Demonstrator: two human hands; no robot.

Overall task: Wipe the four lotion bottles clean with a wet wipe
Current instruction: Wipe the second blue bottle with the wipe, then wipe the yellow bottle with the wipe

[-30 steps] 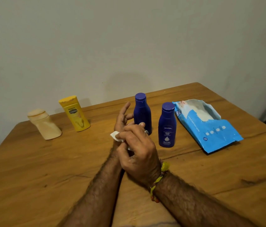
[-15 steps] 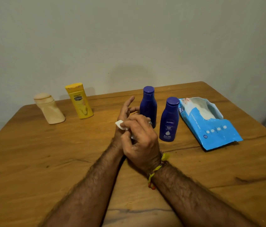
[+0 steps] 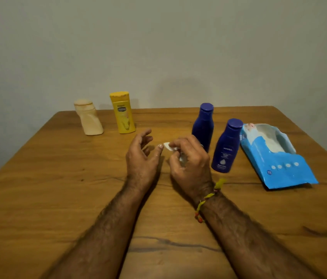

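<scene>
Now your right hand (image 3: 188, 164) has the wet wipe (image 3: 167, 146) bunched in curled fingers, while your left hand (image 3: 141, 156) hangs loose and empty just beside it. Outward: two blue bottles (image 3: 204, 126) (image 3: 226, 147) close on the right, yellow bottle (image 3: 122, 112) and cream bottle (image 3: 88, 117) well apart on the left, all standing on the table (image 3: 38, 188). Careful, a sweeping elbow could topple the near blue one. A second ago your hands were pressed together; they've parted
</scene>
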